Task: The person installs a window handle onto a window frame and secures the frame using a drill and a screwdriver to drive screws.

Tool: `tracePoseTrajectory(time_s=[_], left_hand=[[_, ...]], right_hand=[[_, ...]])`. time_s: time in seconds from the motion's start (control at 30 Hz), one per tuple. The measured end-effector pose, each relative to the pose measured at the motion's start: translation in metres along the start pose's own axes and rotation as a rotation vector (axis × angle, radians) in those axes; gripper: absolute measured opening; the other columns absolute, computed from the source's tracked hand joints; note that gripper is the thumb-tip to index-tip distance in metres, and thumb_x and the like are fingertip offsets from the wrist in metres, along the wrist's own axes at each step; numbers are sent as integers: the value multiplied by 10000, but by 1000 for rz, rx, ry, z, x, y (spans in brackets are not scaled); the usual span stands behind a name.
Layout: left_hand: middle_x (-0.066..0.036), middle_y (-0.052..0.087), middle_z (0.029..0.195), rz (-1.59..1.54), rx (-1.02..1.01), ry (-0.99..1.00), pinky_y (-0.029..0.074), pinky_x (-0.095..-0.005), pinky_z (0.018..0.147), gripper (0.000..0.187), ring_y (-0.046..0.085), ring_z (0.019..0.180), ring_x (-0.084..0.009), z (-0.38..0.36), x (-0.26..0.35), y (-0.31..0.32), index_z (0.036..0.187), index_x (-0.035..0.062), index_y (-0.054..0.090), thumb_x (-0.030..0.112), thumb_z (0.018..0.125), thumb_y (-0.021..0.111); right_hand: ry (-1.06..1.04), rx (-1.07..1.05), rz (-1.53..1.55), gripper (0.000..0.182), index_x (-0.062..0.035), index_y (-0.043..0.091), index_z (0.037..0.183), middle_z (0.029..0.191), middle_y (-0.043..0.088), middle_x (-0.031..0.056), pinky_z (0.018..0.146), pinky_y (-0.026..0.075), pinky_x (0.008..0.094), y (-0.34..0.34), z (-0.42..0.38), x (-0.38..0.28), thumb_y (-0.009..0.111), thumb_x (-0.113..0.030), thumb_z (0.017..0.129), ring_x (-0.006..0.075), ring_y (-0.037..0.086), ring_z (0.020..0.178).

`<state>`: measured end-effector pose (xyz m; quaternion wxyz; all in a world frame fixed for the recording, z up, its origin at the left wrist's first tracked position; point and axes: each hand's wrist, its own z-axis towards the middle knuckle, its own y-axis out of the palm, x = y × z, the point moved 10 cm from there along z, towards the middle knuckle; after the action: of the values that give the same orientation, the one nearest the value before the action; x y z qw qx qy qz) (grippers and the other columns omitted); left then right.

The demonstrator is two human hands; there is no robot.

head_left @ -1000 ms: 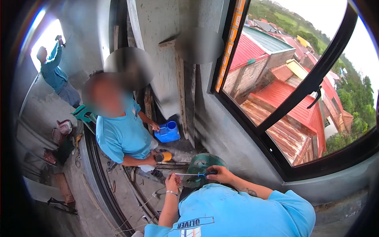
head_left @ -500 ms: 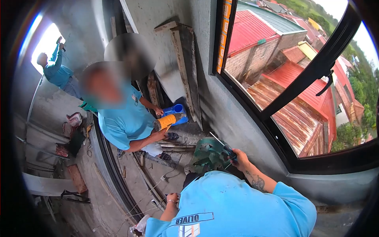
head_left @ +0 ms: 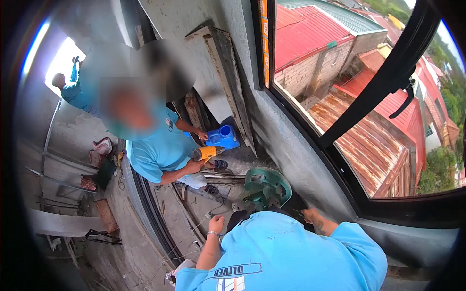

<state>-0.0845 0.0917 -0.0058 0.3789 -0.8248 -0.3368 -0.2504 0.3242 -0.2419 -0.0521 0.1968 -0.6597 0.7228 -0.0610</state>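
My left hand [head_left: 216, 224], with a bracelet at the wrist, is raised beside my torso with its fingers curled. Whether it holds anything is hidden. Low on the other side, my right hand [head_left: 313, 216] is near the wall below the window, fingers bent and partly out of sight; something dark lies beside them. No screwdriver shows now. Between and beyond my hands stands a green plastic seat [head_left: 284, 186] with cut-outs, dark pieces lying on it. Facing me, a co-worker holds a yellow heat gun [head_left: 206, 153] in one hand; the other hand touches a blue plastic container [head_left: 227, 138].
A black-framed window [head_left: 349, 116] stands at the right, its sash swung outward over rooftops. Boards [head_left: 228, 82] lean on the wall. Long dark metal profiles [head_left: 151, 213] and cords [head_left: 218, 209] lie across the floor. Another worker [head_left: 77, 92] reaches up at the far-left opening.
My right hand has dropped from over the green seat toward the wall, and the screwdriver it held has gone from sight. My left hand has risen. The co-worker's heat gun has shifted slightly.
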Motion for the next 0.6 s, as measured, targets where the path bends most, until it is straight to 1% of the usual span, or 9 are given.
tracePoseTrajectory(time_s=[0.03, 0.1, 0.13, 0.17, 0.3, 0.37, 0.43, 0.5, 0.6], left_hand=[[-138, 691, 840, 0, 4, -3, 512, -299, 663, 341, 659, 708, -178, -1, -1, -1, 1012, -31, 651, 242, 811, 623], [-159, 694, 878, 120, -9, -122, 516, -319, 726, 349, 675, 781, -220, -6, -21, -1, 991, -16, 667, 273, 799, 626], [-159, 694, 878, 119, -10, -129, 516, -319, 726, 349, 675, 781, -220, -9, -27, -2, 991, -16, 667, 273, 799, 626], [-166, 693, 903, 161, -16, -123, 510, -331, 765, 357, 672, 833, -242, -10, -34, -3, 994, -2, 673, 289, 793, 624], [-185, 683, 971, 294, -52, -125, 483, -357, 863, 371, 648, 968, -296, -17, -47, -8, 1017, 30, 684, 314, 787, 620], [-194, 680, 974, 345, -68, -108, 481, -361, 865, 373, 646, 971, -299, -18, -36, -10, 1023, 37, 686, 320, 788, 624], [-199, 678, 974, 307, -90, -103, 478, -359, 871, 375, 644, 971, -305, -6, -44, -14, 1008, 21, 685, 322, 792, 626], [-201, 679, 970, 188, -139, -127, 482, -356, 860, 385, 649, 966, -297, 28, -80, -11, 1009, 10, 680, 327, 800, 618], [-168, 682, 861, 188, -206, -141, 500, -342, 767, 369, 659, 825, -250, 49, -72, -28, 962, -13, 670, 319, 810, 616]], right_hand=[[40, 16, 59, 353, -14, 607, 803, 622, 604, 101, 483, 473, 358, 2, 9, 22, 542, -358, 845, 220, 597, 518], [84, 30, 109, 337, -21, 599, 801, 604, 588, 92, 464, 459, 362, -1, 7, 35, 538, -349, 852, 219, 581, 501], [75, 47, 188, 321, -28, 594, 811, 585, 565, 82, 440, 436, 363, -4, 5, 41, 537, -341, 857, 217, 558, 478], [67, 66, 268, 304, -35, 589, 820, 566, 541, 71, 415, 414, 364, -7, 0, 44, 536, -332, 863, 214, 534, 455], [109, 109, 328, 287, -41, 588, 889, 550, 510, 58, 381, 377, 347, -10, -9, 38, 540, -323, 870, 198, 500, 426], [16, 110, 504, 271, -35, 587, 958, 610, 530, 77, 363, 325, 316, -5, -9, 19, 563, -294, 879, 182, 482, 431], [30, 140, 533, 255, -51, 581, 976, 623, 531, 69, 353, 314, 296, 0, -20, 2, 551, -288, 886, 170, 472, 425], [-22, 162, 596, 262, -59, 578, 1006, 654, 548, 63, 356, 320, 283, 10, -30, -19, 545, -291, 890, 158, 480, 439], [-34, 191, 546, 309, -51, 577, 1038, 689, 561, 57, 376, 341, 271, 45, -52, -40, 545, -320, 890, 143, 495, 479]])
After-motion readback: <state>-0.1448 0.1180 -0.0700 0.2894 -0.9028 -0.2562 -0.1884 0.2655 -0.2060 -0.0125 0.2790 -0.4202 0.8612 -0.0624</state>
